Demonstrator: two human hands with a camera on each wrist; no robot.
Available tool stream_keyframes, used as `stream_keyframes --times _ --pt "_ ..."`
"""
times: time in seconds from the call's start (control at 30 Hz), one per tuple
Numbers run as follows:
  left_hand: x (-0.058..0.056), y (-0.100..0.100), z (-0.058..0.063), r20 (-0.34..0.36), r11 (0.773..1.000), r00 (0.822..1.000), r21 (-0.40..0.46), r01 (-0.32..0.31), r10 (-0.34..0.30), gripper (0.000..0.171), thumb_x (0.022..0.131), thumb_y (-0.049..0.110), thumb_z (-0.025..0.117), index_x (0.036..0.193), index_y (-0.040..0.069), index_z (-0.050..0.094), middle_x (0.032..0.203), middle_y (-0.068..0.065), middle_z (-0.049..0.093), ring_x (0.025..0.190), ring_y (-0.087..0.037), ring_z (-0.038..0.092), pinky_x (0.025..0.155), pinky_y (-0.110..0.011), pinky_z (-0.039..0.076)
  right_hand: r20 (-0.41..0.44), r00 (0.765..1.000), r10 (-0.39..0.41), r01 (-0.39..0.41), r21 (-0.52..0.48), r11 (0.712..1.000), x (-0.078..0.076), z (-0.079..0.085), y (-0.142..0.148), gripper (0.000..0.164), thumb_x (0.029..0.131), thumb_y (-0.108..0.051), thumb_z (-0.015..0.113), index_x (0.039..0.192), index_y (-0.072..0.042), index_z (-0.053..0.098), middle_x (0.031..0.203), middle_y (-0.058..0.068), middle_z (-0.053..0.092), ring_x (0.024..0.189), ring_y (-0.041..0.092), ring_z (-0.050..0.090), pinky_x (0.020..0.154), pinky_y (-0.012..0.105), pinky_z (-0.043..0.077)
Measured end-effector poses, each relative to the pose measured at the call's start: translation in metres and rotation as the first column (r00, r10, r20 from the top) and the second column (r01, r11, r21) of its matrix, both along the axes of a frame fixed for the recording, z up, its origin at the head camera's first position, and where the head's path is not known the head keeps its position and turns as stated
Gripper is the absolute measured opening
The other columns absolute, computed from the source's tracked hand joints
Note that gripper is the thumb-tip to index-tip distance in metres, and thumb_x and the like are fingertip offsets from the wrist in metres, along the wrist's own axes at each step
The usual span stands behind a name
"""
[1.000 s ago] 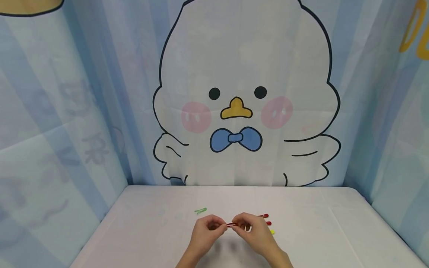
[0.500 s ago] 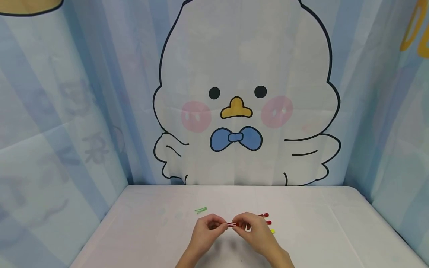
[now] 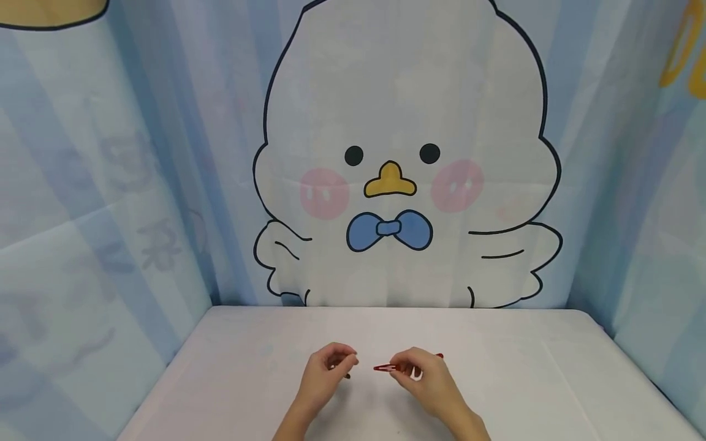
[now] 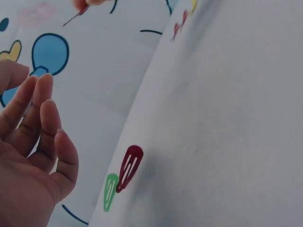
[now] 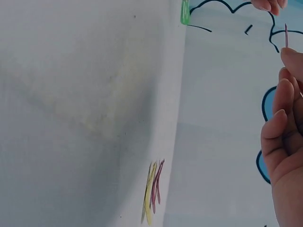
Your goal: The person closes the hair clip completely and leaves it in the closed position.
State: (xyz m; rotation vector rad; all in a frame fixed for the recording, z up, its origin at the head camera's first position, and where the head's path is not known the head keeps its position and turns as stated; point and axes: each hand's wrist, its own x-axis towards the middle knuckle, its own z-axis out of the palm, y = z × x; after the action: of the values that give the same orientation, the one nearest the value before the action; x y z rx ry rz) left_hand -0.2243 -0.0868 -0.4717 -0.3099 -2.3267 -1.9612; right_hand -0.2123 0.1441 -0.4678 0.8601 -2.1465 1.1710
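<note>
My right hand (image 3: 427, 373) pinches a red snap hair clip (image 3: 384, 367) between thumb and fingertips, its narrow end pointing left toward my other hand. In the right wrist view the clip (image 5: 286, 35) appears edge-on as a thin line. My left hand (image 3: 323, 375) is apart from that clip, its fingers loosely bent and the thumb near the index fingertip, with nothing visible between them. On the table by my left hand lie a dark red snap clip (image 4: 130, 165) and a green one (image 4: 110, 191), close together. In the head view my left hand hides the green clip.
Beyond my right hand, several clips lie side by side on the white table (image 3: 529, 380), among them a yellow one (image 5: 150, 194) and red ones (image 5: 157, 187). The hand mostly covers them in the head view. A printed cloth (image 3: 391, 275) hangs behind the table's far edge.
Both hands were pinching the red hair clip; my left hand has let go and moved left, now covering the green clip in the head view. The right hand has shifted slightly right with the clip.
</note>
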Motion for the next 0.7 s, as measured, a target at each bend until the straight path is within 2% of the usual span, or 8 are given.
stream_keyframes --times 0.17,0.33,0.5,0.7 --pt "-0.006 -0.016 -0.001 -0.016 0.997 0.999 -0.058 -0.052 0.051 0.020 0.095 0.016 0.070 0.106 -0.001 0.068 0.096 -0.003 0.070 0.089 -0.022 0.063 0.069 -0.028 0.049 -0.002 1.000 -0.008 0.008 -0.008 1.000 -0.001 0.001 0.005 0.029 0.075 0.004 0.084 0.090 -0.017 0.071 0.076 -0.017 0.061 0.065 0.001 0.056 0.056 0.025 0.046" --pt "-0.012 -0.030 -0.002 -0.014 0.989 0.998 -0.127 -0.070 0.069 0.016 0.096 0.013 0.070 0.106 0.001 0.069 0.098 -0.003 0.069 0.091 -0.020 0.061 0.073 -0.030 0.049 0.012 1.000 -0.020 0.021 -0.022 1.000 -0.001 0.002 0.012 0.030 0.074 0.005 0.084 0.089 -0.017 0.071 0.075 -0.017 0.060 0.064 0.002 0.056 0.056 0.024 0.045" --pt "-0.015 -0.039 -0.002 0.001 0.981 0.998 -0.182 -0.067 0.069 0.016 0.096 0.013 0.069 0.107 0.002 0.069 0.097 -0.002 0.068 0.091 -0.020 0.061 0.077 -0.036 0.049 0.025 0.999 -0.035 0.035 -0.017 0.999 -0.002 0.004 0.019 0.030 0.074 0.005 0.084 0.088 -0.018 0.071 0.076 -0.017 0.060 0.065 0.002 0.055 0.056 0.024 0.046" --pt "-0.018 -0.046 -0.001 0.010 0.981 0.998 -0.185 -0.054 0.057 0.016 0.095 0.014 0.069 0.107 0.002 0.070 0.094 -0.002 0.067 0.089 -0.020 0.059 0.074 -0.035 0.048 0.062 0.997 -0.047 0.048 -0.010 0.999 -0.002 0.005 0.027 0.028 0.076 0.003 0.085 0.088 -0.019 0.072 0.077 -0.017 0.060 0.066 0.003 0.056 0.056 0.025 0.047"
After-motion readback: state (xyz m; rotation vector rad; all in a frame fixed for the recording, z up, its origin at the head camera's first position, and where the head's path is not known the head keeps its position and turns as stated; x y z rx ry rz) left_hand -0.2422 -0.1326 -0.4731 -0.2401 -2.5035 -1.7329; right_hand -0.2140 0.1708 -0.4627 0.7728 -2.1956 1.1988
